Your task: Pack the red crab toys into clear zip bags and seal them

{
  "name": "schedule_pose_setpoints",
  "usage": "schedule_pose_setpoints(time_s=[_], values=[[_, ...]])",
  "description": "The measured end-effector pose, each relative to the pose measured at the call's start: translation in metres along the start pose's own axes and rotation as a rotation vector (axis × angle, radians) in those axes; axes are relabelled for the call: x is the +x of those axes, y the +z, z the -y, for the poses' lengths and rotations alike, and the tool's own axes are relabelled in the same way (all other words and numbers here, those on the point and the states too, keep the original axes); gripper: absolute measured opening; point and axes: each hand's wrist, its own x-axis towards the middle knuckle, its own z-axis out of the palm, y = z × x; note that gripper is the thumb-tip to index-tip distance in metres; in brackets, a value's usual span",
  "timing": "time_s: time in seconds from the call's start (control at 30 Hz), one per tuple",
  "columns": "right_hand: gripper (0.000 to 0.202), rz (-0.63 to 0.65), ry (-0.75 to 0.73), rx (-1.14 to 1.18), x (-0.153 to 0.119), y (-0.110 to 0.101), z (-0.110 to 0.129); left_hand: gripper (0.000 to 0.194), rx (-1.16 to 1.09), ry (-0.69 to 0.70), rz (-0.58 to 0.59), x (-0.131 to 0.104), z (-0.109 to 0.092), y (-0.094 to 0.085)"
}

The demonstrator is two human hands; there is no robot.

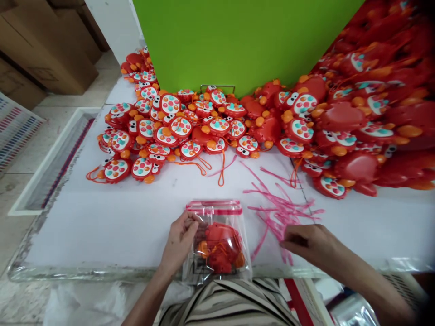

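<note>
A clear bag (246, 253) with a pink zip top lies at the table's front edge, and inside it is a red toy (224, 246) with orange parts. My left hand (183, 235) pinches the bag's upper left side, thumb against fingers. To the right, my right hand (306, 240) is closed at the front of a heap of pink strips (278, 208); whatever is between its fingertips is hidden. Behind the bag, many red crab-like toys (180, 127) with white dotted faces and orange cords are piled across the table.
A green panel (238, 40) stands behind the toys. A larger toy pile (356, 117) rises at the right. Cardboard boxes (47, 40) and a white-rimmed crate (57, 158) are on the floor at left. The white table (112, 226) ends in a plastic-covered front edge.
</note>
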Motion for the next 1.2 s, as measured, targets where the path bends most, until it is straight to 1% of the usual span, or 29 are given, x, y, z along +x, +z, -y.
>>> schedule_pose_setpoints(time_s=[0.03,0.1,0.13,0.17,0.27,0.37,0.43,0.57,0.7,0.77,0.83,0.97,1.07,1.13,1.17,1.2], values=[[0.017,-0.058,-0.048,0.063,0.004,0.002,0.009,0.014,-0.010,-0.003,0.000,0.000,-0.001,0.001],[0.019,-0.190,-0.096,0.197,0.017,0.006,0.026,0.014,-0.019,-0.006,-0.002,0.000,-0.002,0.002],[0.021,-0.230,-0.105,0.269,0.026,0.008,0.033,0.014,-0.020,-0.008,-0.006,0.000,-0.003,0.002],[0.022,-0.237,-0.105,0.342,0.034,0.011,0.040,0.014,-0.020,-0.010,-0.011,0.000,-0.003,0.003],[0.020,-0.148,-0.080,0.511,0.059,0.021,0.056,0.013,-0.019,-0.010,-0.020,-0.001,-0.003,0.003],[0.018,-0.062,-0.092,0.605,0.072,0.030,0.064,0.013,-0.013,-0.003,-0.015,-0.002,0.000,0.002],[0.015,-0.036,-0.133,0.678,0.075,0.035,0.063,0.013,0.007,0.000,-0.022,-0.002,0.001,0.000],[0.013,-0.037,-0.206,0.773,0.074,0.041,0.054,0.014,-0.012,-0.015,-0.026,-0.003,0.002,-0.003],[0.014,-0.033,-0.219,0.768,0.071,0.044,0.048,0.008,0.067,-0.002,-0.047,-0.003,0.003,-0.005],[0.015,-0.033,-0.213,0.735,0.068,0.042,0.050,0.010,0.107,0.023,-0.071,-0.003,0.003,-0.006],[0.019,-0.045,-0.226,0.658,0.064,0.040,0.055,0.013,0.129,0.037,-0.102,-0.004,0.003,-0.004],[0.026,-0.093,-0.311,0.426,0.055,0.034,0.063,0.014,0.209,0.054,-0.163,-0.007,0.002,0.000],[0.027,-0.183,-0.359,0.317,0.057,0.028,0.061,0.013,0.146,0.049,-0.127,-0.010,-0.001,-0.008],[0.024,-0.278,-0.368,0.275,0.066,0.019,0.058,0.012,0.101,0.071,-0.093,-0.013,-0.014,-0.021],[0.023,-0.322,-0.364,0.254,0.073,0.013,0.057,0.012,0.113,0.107,-0.107,-0.015,-0.026,-0.030],[0.023,-0.367,-0.358,0.230,0.082,0.007,0.056,0.013,0.140,0.173,-0.160,-0.017,-0.042,-0.039]])
